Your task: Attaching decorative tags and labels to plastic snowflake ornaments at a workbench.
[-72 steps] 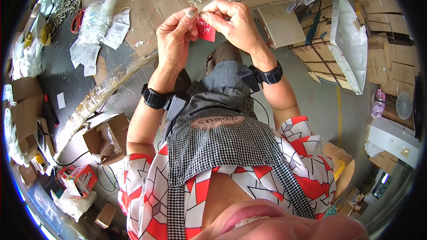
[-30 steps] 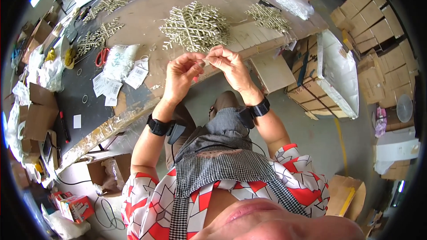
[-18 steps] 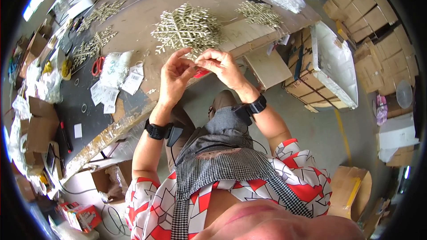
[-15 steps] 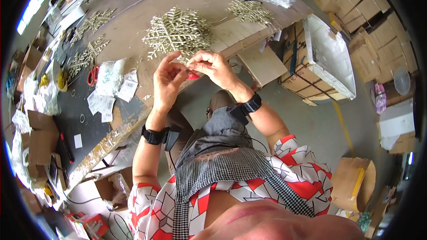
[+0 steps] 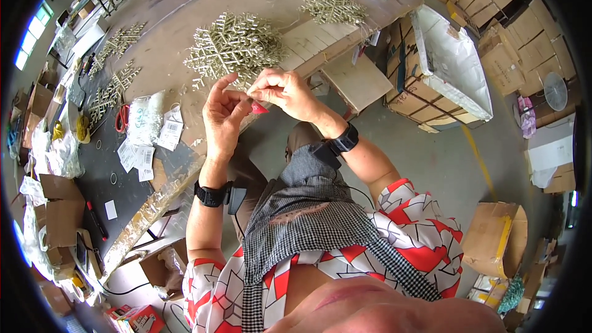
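My left hand (image 5: 223,113) and my right hand (image 5: 287,94) meet over the table's near edge. A small, red, roughly triangular piece (image 5: 259,108) shows between them, at my left thumb and fingertips, which are closed on it. The thumb and forefinger of my right hand are pinched together just above the red piece; what is in that pinch is too small to make out. Right beyond my hands lies a heap of glittery gold snowflake ornaments (image 5: 237,46). Another, smaller stack of snowflakes (image 5: 333,8) sits farther right.
To the left are loose snowflakes (image 5: 115,89), red-handled scissors (image 5: 122,118), a clear bag of white bits (image 5: 146,118) and white printed tags (image 5: 171,129). A lined open carton (image 5: 450,61) stands on the floor at right, with stacked cardboard boxes (image 5: 493,0) behind.
The whole view has shifted slightly, so the table things sit a little farther left. My hands keep nearly the same pose, and more of the red piece shows below my right fingers.
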Action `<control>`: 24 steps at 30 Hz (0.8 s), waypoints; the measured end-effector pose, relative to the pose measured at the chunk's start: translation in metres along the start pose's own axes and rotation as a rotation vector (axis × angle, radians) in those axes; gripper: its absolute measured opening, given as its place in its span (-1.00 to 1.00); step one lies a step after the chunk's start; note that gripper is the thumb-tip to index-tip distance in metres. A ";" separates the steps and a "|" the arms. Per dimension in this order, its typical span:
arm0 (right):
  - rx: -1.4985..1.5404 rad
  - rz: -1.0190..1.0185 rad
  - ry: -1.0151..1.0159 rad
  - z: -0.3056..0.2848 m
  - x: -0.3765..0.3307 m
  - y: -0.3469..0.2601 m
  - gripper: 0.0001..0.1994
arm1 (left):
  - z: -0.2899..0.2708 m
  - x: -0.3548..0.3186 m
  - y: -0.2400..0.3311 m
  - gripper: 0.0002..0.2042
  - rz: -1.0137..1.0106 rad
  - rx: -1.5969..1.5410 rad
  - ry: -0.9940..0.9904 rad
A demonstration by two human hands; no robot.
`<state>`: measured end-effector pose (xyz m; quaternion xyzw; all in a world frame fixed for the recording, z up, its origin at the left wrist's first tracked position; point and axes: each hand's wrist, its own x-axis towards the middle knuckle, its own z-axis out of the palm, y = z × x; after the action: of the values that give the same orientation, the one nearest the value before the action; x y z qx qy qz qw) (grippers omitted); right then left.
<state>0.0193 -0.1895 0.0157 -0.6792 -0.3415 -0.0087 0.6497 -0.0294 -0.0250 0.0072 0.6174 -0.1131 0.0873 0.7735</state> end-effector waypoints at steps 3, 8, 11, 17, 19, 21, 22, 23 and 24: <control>-0.055 -0.053 -0.023 0.000 0.000 -0.001 -0.94 | 0.002 0.000 0.000 -0.56 -0.002 -0.022 0.010; -0.070 -0.096 -0.022 0.002 0.002 0.003 -0.94 | 0.000 0.001 -0.003 -0.56 -0.019 -0.065 0.011; -0.002 -0.054 -0.019 0.001 0.002 0.008 -0.94 | 0.000 0.003 -0.001 -0.56 -0.041 -0.058 0.006; 0.282 0.223 0.024 0.003 0.003 0.011 -0.93 | 0.003 0.007 0.002 -0.56 -0.109 -0.074 0.043; 0.240 0.211 -0.010 0.002 0.005 0.014 -0.92 | 0.001 0.008 -0.001 -0.56 -0.036 -0.058 0.030; 0.197 0.199 -0.043 0.000 0.007 0.017 -0.91 | 0.000 0.008 -0.002 -0.56 -0.032 -0.060 0.030; 0.171 0.152 -0.071 0.000 0.008 0.017 -0.92 | 0.000 0.007 -0.002 -0.56 -0.025 -0.060 0.031; 0.145 0.105 -0.099 -0.001 0.009 0.017 -0.93 | 0.000 0.007 -0.002 -0.56 -0.026 -0.062 0.033; 0.144 0.107 -0.100 -0.002 0.010 0.018 -0.93 | 0.001 0.008 -0.001 -0.56 -0.031 -0.063 0.042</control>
<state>0.0361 -0.1852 0.0046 -0.6474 -0.3366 0.0847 0.6785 -0.0218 -0.0262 0.0088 0.5927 -0.0899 0.0846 0.7959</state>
